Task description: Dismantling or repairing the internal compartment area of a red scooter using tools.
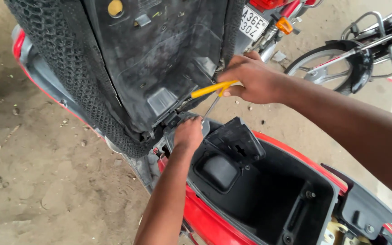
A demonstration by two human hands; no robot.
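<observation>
A red scooter [214,222] stands with its black seat [155,59] lifted up, showing the seat's underside and the black storage tub [268,195] below. My right hand [252,79] grips a yellow-handled tool [212,89], a T-shaped wrench or screwdriver, whose metal shaft [210,109] points down toward the seat hinge. Closed around the shaft's lower tip at the hinge area is my left hand [188,134]. What lies under that hand is hidden.
A net cover [64,63] wraps the raised seat's edge. Behind stand another two-wheeler with a plate and orange indicator [284,25] and a motorcycle's rear wheel and mudguard [341,63]. Bare dirt ground [46,181] lies to the left.
</observation>
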